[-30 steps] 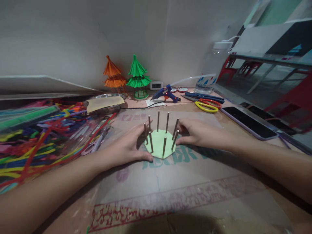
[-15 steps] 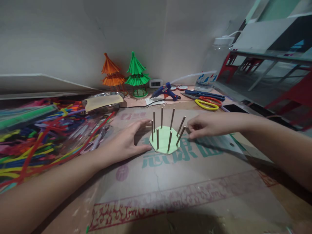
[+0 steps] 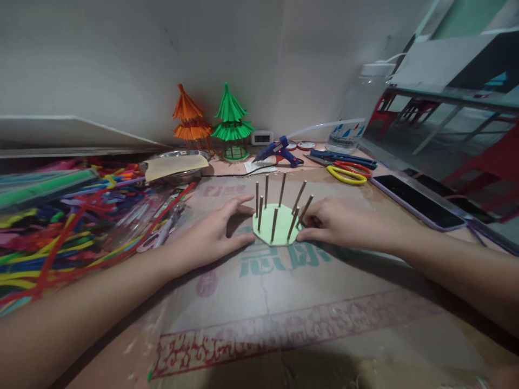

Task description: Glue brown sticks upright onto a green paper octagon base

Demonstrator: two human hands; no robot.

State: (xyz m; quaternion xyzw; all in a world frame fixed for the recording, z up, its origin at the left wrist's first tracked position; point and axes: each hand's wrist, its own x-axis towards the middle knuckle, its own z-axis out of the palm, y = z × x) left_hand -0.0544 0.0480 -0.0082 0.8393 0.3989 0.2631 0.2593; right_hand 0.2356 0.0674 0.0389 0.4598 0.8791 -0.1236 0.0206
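A pale green eight-sided base (image 3: 265, 229) lies flat on a plastic-covered board. Several thin brown sticks (image 3: 274, 224) stand up around its rim, some leaning outward. My left hand (image 3: 217, 229) rests at the base's left edge, thumb and fingers apart, with the thumb tip close to the rim. On the other side, my right hand (image 3: 332, 221) has its fingers curled and its thumb at the right edge, seemingly pinching the rim. Part of its fingertips is hidden behind the thumb and sticks.
Colourful pipe cleaners (image 3: 48, 232) are heaped at left beside a metal dish (image 3: 182, 174). Orange (image 3: 187, 116) and green (image 3: 232, 121) tiered models stand by the wall. A glue gun (image 3: 279, 151), yellow-handled scissors (image 3: 346, 174), bottle (image 3: 346, 108) and phone (image 3: 419, 201) lie around the back and right.
My right hand has moved left and closed in on the base's right edge. The base with its sticks has turned a little. My left hand stays beside the left edge.
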